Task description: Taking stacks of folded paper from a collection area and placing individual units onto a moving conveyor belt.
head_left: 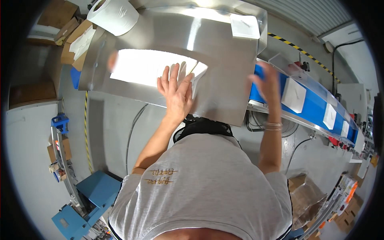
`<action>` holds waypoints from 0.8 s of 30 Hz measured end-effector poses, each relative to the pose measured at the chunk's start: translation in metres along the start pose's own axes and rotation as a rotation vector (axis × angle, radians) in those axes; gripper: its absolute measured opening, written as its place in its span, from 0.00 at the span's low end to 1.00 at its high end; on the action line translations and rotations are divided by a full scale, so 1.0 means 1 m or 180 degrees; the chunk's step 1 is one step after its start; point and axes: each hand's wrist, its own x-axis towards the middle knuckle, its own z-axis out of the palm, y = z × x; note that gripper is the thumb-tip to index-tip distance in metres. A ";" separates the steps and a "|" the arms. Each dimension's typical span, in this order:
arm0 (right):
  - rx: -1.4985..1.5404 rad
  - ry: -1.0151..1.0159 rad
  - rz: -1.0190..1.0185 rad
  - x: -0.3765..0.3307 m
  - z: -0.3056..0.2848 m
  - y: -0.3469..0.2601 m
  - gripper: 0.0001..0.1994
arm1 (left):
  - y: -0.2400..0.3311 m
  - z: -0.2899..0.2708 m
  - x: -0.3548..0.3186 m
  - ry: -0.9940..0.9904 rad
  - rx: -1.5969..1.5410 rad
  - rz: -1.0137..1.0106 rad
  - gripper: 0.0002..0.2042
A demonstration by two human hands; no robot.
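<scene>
A long row of white flat packets (138,66) lies closely packed on the steel table (222,76). My left hand (176,92) rests on its right end, fingers stretched and spread, beside a few tilted packets. To the right, my right hand (269,84) is over the near end of the blue conveyor belt (312,105), by the table's edge. Motion blurs it, but thumb and fingers stand apart with nothing visible between them. A white packet (294,95) lies on the belt just beyond that hand, with several more farther along.
On the table's far right corner lies a white square packet (245,26). A large white roll (113,17) stands at the far left, near an open cardboard box (76,45). A blurred tan shape (112,61) shows at the row's left end. Clear guards (285,64) flank the belt.
</scene>
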 end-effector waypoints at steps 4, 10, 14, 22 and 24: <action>0.1757 -0.1502 0.0546 0.041 0.048 -0.085 0.24 | -0.002 -0.004 0.004 -0.0208 -0.0136 0.0055 0.13; 0.2673 -0.1713 0.1274 0.026 0.059 -0.060 0.18 | -0.012 -0.006 0.007 -0.0057 -0.0119 0.0042 0.17; 0.2362 -0.0079 0.2006 -0.015 0.035 0.018 0.16 | -0.019 -0.003 0.005 0.0033 -0.0089 -0.0164 0.18; -0.1664 0.0722 0.1788 -0.030 -0.027 0.063 0.22 | -0.016 0.000 0.004 0.0016 -0.0101 -0.0129 0.17; -0.0717 0.0408 0.0784 -0.007 -0.012 0.021 0.24 | -0.014 -0.005 0.005 -0.0026 -0.0165 -0.0110 0.16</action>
